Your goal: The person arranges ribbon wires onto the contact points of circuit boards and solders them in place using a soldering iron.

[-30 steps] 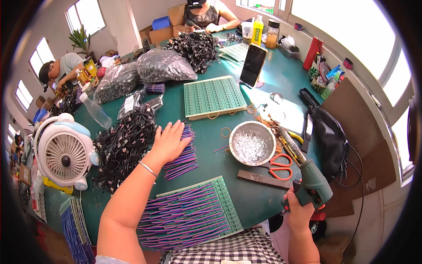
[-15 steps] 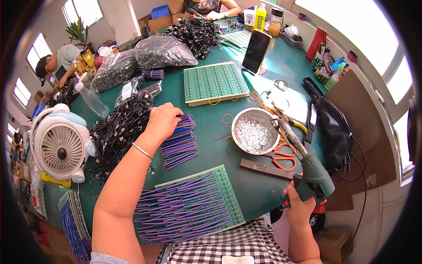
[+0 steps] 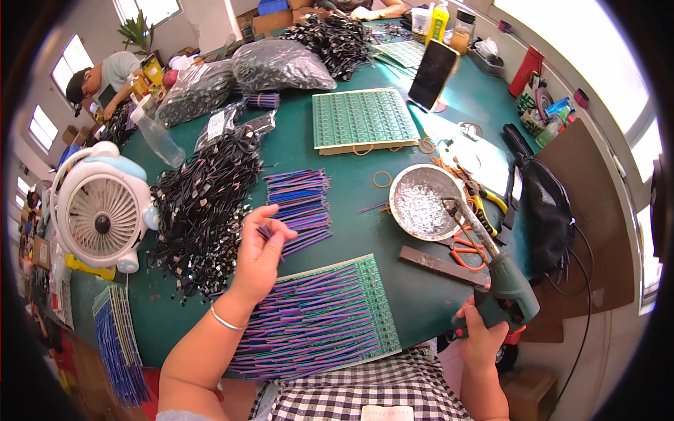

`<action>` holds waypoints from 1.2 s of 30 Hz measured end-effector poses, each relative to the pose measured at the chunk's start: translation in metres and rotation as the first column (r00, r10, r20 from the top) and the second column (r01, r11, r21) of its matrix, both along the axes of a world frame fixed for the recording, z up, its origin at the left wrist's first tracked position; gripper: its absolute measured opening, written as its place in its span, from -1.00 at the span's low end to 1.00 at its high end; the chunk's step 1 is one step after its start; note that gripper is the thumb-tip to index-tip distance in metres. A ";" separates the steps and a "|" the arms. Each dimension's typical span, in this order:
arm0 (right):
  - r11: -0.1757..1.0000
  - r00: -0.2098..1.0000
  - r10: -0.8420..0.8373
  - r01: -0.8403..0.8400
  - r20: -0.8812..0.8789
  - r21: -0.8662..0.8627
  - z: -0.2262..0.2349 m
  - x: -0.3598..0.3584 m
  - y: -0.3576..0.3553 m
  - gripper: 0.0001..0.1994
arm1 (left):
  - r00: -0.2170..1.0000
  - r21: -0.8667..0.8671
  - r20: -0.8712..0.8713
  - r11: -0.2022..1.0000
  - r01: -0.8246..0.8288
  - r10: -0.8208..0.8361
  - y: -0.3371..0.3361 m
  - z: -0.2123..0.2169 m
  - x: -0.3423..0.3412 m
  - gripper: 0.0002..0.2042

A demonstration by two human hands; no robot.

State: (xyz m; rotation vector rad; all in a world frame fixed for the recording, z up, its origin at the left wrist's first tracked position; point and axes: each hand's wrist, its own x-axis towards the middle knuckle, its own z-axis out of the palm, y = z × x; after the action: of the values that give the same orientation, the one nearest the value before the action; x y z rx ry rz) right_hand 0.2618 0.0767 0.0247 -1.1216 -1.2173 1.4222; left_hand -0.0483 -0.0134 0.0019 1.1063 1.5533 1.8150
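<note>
Nearest, a circuit board (image 3: 385,309) is lying flat under wires (image 3: 309,319), probably for steady access. Rightward, the right hand (image 3: 484,333) is gripping a green soldering gun (image 3: 514,282), hanging its tip (image 3: 450,203) over the metal bowl (image 3: 413,219). Leftward, the left hand (image 3: 257,261) is apparently pinching one wire (image 3: 263,231), just nearer than the wire pile (image 3: 298,196), presumably lying there for reach.

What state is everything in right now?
Left hand: fingers curled at the wire bundle, grip unclear
Right hand: closed around the gun-shaped tool
Gun-shaped tool: held, tip over the metal bowl
Metal bowl: open, silvery bits inside
Near circuit board: mostly covered with wires
Far circuit boards: stacked, wire-free
Phone: propped up, screen dark
Fan: upright, unclear if running
</note>
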 end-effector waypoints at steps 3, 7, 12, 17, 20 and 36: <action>0.999 0.999 0.026 -0.025 -0.040 0.035 0.000 -0.002 -0.003 -0.61 | 0.996 -0.077 0.057 0.995 0.070 -0.066 -0.004 -0.011 -0.005 -0.76; 0.997 0.996 0.076 -0.075 -0.047 0.018 -0.005 -0.001 -0.011 -0.60 | 0.981 -0.156 0.192 0.988 0.004 0.026 -0.009 -0.002 -0.005 -0.80; 0.994 0.994 0.102 -0.102 0.025 -0.028 -0.009 0.021 -0.018 -0.53 | 0.966 -0.442 -0.074 0.876 0.190 -0.247 -0.016 0.072 0.024 -0.78; 0.921 0.937 0.341 -0.349 -0.077 -0.175 -0.002 0.022 -0.022 -0.51 | 0.618 -0.394 0.645 0.497 0.773 -0.449 -0.034 0.066 0.069 -0.70; 0.885 0.900 0.407 -0.431 -0.155 -0.178 -0.001 0.004 -0.019 -0.52 | 0.440 -0.281 0.801 0.394 0.875 -0.406 -0.033 0.038 0.090 -0.68; 0.688 0.694 0.637 -0.708 -0.336 -0.160 -0.002 -0.008 -0.005 -0.57 | 0.520 -0.342 0.806 0.494 0.799 -0.283 -0.017 0.024 0.127 -0.72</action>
State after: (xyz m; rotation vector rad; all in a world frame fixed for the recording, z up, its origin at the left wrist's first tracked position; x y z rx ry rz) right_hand 0.2541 0.0719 0.0224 -0.6203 -1.3351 2.2960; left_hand 0.0787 -0.0304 0.0263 0.4114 1.0157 0.8065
